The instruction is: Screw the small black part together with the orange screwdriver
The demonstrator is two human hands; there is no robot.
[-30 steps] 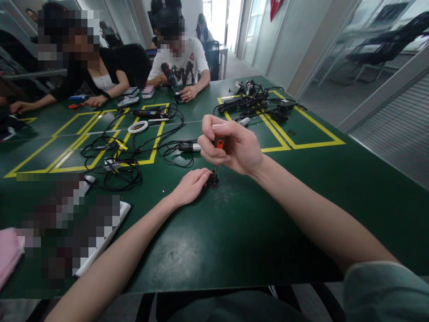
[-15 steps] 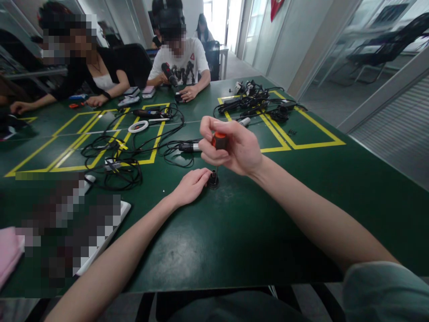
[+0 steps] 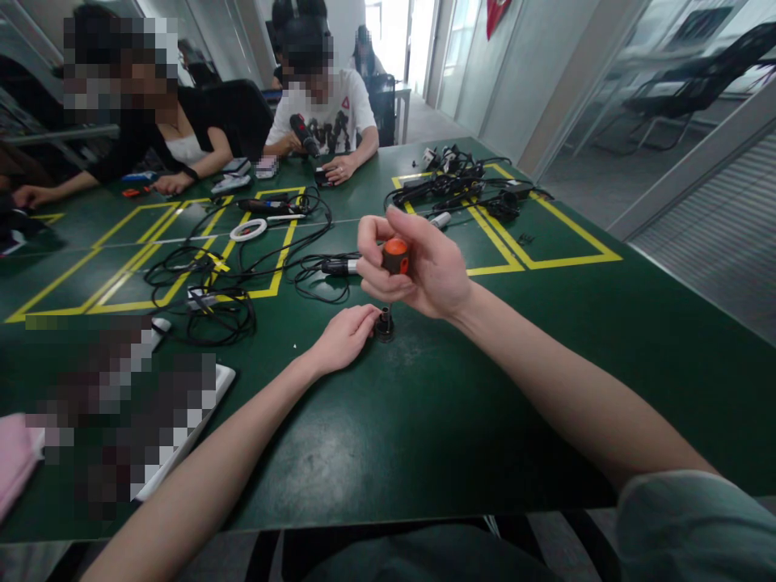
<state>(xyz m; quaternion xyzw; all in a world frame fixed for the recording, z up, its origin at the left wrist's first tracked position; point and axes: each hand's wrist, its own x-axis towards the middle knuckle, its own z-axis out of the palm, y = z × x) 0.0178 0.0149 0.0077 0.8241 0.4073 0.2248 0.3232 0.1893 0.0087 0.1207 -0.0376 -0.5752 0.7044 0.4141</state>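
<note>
My right hand (image 3: 424, 263) is wrapped round the orange and black handle of a screwdriver (image 3: 395, 255), its thin shaft pointing down. Below it, a small round black part (image 3: 385, 326) with an upright post stands on the green table (image 3: 339, 453). The shaft reaches down beside that post; whether its tip touches anything is too small to tell. With fingers pressed together, my left hand (image 3: 344, 338) grips the black part from its left side.
Coiled black cables (image 3: 221, 315) lie at the left, near a white ring (image 3: 248, 230). More cables (image 3: 449, 182) are heaped at the far right. Across the table, a person (image 3: 333, 121) holds a drill (image 3: 304, 134); another person sits further left.
My right thumb has lifted a little off the screwdriver's handle, so more of its orange top shows. My left hand and the black part have stayed in place.
</note>
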